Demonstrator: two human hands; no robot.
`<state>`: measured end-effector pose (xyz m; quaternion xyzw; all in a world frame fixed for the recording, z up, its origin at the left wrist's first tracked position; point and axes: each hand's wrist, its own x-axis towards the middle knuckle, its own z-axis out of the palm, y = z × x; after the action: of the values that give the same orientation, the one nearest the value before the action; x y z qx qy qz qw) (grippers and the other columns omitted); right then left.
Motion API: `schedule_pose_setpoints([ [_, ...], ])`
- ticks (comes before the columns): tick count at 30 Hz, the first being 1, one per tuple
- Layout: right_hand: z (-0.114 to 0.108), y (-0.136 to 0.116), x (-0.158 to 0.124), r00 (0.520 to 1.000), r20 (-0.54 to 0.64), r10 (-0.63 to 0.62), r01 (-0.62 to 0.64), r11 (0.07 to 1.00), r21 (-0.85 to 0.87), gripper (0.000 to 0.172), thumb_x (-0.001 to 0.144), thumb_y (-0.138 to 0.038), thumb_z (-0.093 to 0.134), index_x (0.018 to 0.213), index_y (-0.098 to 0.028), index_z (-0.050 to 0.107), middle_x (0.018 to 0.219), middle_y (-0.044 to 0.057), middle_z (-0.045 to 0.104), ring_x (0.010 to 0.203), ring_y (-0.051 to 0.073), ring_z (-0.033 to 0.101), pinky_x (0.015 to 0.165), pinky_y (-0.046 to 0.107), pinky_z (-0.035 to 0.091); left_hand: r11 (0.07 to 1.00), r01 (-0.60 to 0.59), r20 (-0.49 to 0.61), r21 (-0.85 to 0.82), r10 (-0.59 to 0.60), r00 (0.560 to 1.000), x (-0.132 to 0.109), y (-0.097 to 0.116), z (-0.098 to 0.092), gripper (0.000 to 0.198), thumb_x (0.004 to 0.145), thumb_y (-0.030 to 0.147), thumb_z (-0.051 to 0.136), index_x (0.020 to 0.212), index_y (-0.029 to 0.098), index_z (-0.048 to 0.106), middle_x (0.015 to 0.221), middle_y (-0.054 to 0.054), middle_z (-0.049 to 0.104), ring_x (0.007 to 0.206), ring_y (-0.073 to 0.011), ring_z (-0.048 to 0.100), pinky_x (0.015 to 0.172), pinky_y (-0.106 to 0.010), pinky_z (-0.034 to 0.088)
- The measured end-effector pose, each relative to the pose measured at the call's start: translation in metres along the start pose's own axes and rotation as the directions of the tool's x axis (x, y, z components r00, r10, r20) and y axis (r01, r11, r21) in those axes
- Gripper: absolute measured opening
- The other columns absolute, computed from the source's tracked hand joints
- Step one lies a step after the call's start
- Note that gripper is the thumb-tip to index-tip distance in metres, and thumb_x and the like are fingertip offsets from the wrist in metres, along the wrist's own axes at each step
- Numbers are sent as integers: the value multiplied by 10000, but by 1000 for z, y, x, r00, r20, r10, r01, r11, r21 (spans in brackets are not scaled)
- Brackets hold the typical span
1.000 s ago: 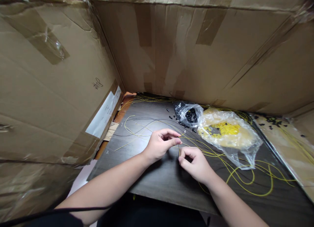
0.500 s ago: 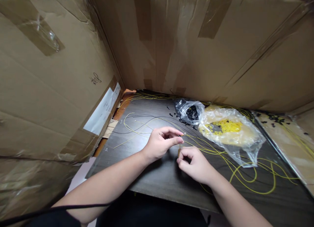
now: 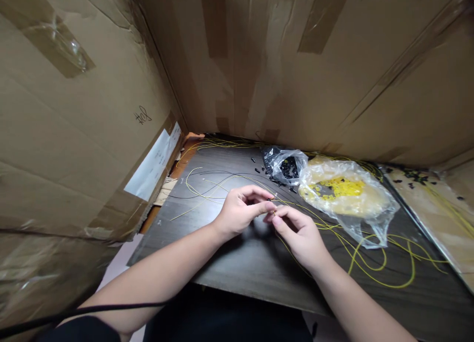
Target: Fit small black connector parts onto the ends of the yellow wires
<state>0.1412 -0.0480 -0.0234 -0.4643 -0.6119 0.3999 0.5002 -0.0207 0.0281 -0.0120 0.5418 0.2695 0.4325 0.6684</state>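
Over the middle of the dark table, my left hand (image 3: 240, 209) is closed in a pinch of thumb and fingertips. A tiny black part (image 3: 270, 200) shows between them; its exact kind is too small to make out. Right beside it, my right hand (image 3: 299, 233) pinches a thin yellow wire (image 3: 291, 253), which trails down below the palm towards the table's front edge. The fingertips of both hands nearly meet, so the wire's end is mostly hidden.
Loose yellow wires (image 3: 414, 265) loop across the dark wood-grain table (image 3: 222, 263). Behind my right hand lie a clear bag of yellow pieces (image 3: 342, 189) and a bag of small black parts (image 3: 291, 168), some spilled. Cardboard walls (image 3: 259, 75) stand behind and at left.
My right hand has moved up and slightly right, bringing its fingertips close to my left hand's. The left hand stays nearly in place, still pinching.
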Motion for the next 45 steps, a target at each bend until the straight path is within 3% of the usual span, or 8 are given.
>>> schedule_pose_setpoints([
  [2,-1,-1,-1,999,-17,50,-50,998,25,229,963,-368,596,819,-199,652,796,33,679,778,164,641,753,282,508,1000,-6,-12,7,6,1000,0,0,-1,345,684,341,886,887,117,720,772,-58,748,713,-151,716,694,-242,567],
  [6,-3,-5,-2,997,-6,78,-78,996,-32,263,951,-371,603,765,-189,633,696,13,640,680,149,600,684,269,478,1000,-11,-13,29,12,1000,0,0,-1,332,686,339,884,882,122,730,777,-60,750,722,-152,717,700,-240,565],
  [16,-3,-10,-3,991,103,85,-70,987,-146,266,935,-302,603,696,-188,576,647,-10,607,634,131,542,676,275,431,997,-12,-2,78,12,1000,-5,-2,1,340,693,348,878,915,125,750,775,-68,756,701,-155,712,684,-243,570],
  [22,-8,-9,-4,990,111,82,-87,995,40,261,960,-389,605,828,-189,709,718,23,683,685,148,628,686,273,493,999,-7,14,-38,7,1000,-5,5,2,311,697,318,881,895,128,734,753,-55,752,698,-146,723,681,-227,572],
  [27,-12,1,-4,989,86,117,-131,977,171,271,950,-412,626,820,-185,700,743,40,689,700,163,642,690,291,529,998,18,71,-61,-13,997,-6,7,2,340,685,345,887,892,124,734,732,-56,747,674,-147,715,669,-239,573],
  [31,-12,3,-5,995,43,86,-91,987,132,241,962,-378,617,821,-188,662,725,29,661,698,153,629,691,282,523,1000,4,99,-21,-2,995,-8,7,1,335,698,352,879,904,124,743,746,-66,753,680,-145,710,668,-240,568],
  [36,-3,-1,-11,993,-118,0,16,991,132,74,978,-264,602,1015,-245,541,752,-19,625,678,127,621,642,248,502,998,-45,65,35,42,997,-9,7,2,299,710,328,874,898,133,751,751,-60,750,697,-135,703,655,-214,538],
  [45,-1,-3,-18,998,-42,-52,56,993,105,67,997,-193,548,988,-241,503,768,-23,558,646,111,592,582,242,471,993,-86,55,77,82,995,-12,9,3,282,725,322,866,903,133,758,770,-72,752,705,-147,707,675,-235,545],
])
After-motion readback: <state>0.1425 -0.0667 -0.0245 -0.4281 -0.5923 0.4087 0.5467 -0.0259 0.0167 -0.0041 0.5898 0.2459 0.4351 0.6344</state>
